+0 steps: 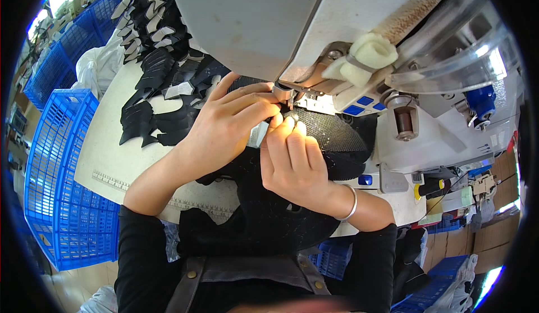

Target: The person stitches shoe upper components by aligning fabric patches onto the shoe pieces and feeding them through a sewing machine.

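Observation:
A black mesh fabric piece (331,130), resembling a shoe upper, lies under the needle area of a sewing machine (252,21). My left hand (216,125) presses the fabric with bent fingers, their tips close to the presser foot (285,95); its thumb is hidden. Just in front of the needle, my right hand (295,164) pinches the fabric edge under a bright light. A silver bangle (352,203) circles the right wrist. More black material (264,217) drapes over the table's front edge towards my lap.
Cut black pieces (160,82) with pale parts are piled at the far left of the white table (106,144). A blue plastic crate (70,172) stands beside it. To the right are a brown thread bobbin (403,121), a clear curved guard (455,74) and a black thread cone (431,188).

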A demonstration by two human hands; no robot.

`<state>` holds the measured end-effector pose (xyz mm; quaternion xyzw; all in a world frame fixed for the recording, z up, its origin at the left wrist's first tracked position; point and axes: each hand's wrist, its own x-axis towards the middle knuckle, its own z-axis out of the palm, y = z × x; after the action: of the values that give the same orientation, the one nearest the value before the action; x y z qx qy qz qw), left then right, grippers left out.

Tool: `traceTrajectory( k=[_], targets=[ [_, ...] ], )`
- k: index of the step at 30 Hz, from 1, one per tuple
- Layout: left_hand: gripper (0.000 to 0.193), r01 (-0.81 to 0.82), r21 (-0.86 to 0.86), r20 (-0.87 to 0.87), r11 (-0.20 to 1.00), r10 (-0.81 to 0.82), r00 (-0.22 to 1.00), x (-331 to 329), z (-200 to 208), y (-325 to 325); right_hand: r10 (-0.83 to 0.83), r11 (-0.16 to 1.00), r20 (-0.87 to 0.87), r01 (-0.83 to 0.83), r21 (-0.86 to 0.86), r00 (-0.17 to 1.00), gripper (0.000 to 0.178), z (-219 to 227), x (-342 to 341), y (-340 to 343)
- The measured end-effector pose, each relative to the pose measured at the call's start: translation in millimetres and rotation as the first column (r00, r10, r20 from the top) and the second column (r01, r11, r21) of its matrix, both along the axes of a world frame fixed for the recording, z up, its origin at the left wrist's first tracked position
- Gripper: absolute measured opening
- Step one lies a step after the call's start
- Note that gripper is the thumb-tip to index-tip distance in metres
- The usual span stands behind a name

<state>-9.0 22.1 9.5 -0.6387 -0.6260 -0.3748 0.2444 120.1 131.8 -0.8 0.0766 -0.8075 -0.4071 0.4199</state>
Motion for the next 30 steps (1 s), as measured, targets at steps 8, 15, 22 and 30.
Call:
traceTrajectory(
  k=[8,15,22,30],
  targets=[
    [0.027,0.074,0.141,-0.081,0.987,-0.063,0.995,-1,-5,12,0.066,0.984,0.036,-0.059,-0.165,0.997,0.026,5,8,-1],
    [0.037,0.207,0.149,-0.009,0.967,-0.208,0.978,1,-12,14,0.669,0.378,0.313,0.054,-0.924,0.674,0.049,69,80,62],
    [0.035,0.241,0.153,-0.103,0.958,-0.227,0.968,-5,-11,15,0.414,0.850,0.213,-0.293,-0.438,0.885,0.026,28,40,29],
    [0.031,0.226,0.174,-0.163,0.958,-0.198,0.966,-7,-10,19,0.485,0.772,0.062,-0.394,-0.499,0.872,0.016,23,38,35]
  ],
)
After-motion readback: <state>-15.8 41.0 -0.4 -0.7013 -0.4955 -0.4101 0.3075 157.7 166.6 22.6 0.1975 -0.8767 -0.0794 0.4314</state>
